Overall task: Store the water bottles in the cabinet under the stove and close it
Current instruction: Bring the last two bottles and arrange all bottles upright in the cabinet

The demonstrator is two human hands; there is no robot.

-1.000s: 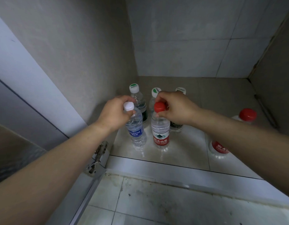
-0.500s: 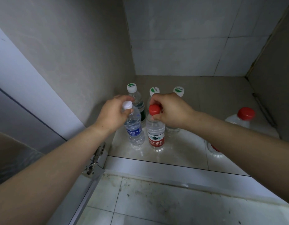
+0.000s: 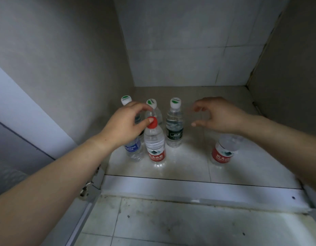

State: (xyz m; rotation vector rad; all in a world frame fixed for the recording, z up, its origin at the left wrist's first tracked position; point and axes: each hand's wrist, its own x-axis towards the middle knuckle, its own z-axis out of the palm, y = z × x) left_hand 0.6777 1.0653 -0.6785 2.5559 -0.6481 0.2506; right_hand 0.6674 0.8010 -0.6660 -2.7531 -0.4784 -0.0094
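Note:
Several water bottles stand upright on the cabinet floor [image 3: 187, 162], near its left wall. In front are a blue-labelled bottle [image 3: 133, 148] and a red-capped, red-labelled bottle [image 3: 154, 148]. Behind them stand three green-and-white-capped bottles [image 3: 175, 125]. My left hand [image 3: 124, 126] hovers over the blue-labelled bottle and hides its cap; the fingers are spread, and the thumb is beside the red cap. My right hand [image 3: 219, 115] hangs open in the air to the right of the group, touching nothing. A second red-labelled bottle [image 3: 222, 151] stands apart at the right, with its cap behind my forearm.
The cabinet has grey side walls and a tiled back wall [image 3: 189, 55]. A metal hinge [image 3: 86, 189] sits at the lower left by the open door [image 3: 20, 139]. A white sill [image 3: 189, 187] fronts the cabinet, with dirty floor tiles [image 3: 162, 221] below it.
My right hand has let go of the red cap and drawn off to the right. My left hand has loosened over the blue-labelled bottle. The camera has moved closer.

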